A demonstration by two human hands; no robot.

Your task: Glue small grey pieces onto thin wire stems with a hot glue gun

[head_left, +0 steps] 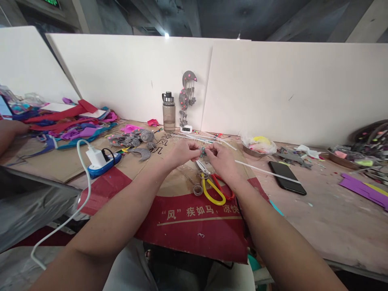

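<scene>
Both my hands meet over the cardboard sheet, fingertips pinched on a small grey-green piece. My left hand holds it from the left, my right hand from the right. Just below lie scissors with one yellow and one red handle, their blades pointing up toward the piece. A small roll of grey cord rests left of the handles. A thin clear strip runs from beside my right hand across a black phone.
A bottle and small clock stand at the white board, where a grey moon-shaped hanging is. Left are a blue power strip, grey felt pieces, coloured scraps and another person's hand. Right, a bowl.
</scene>
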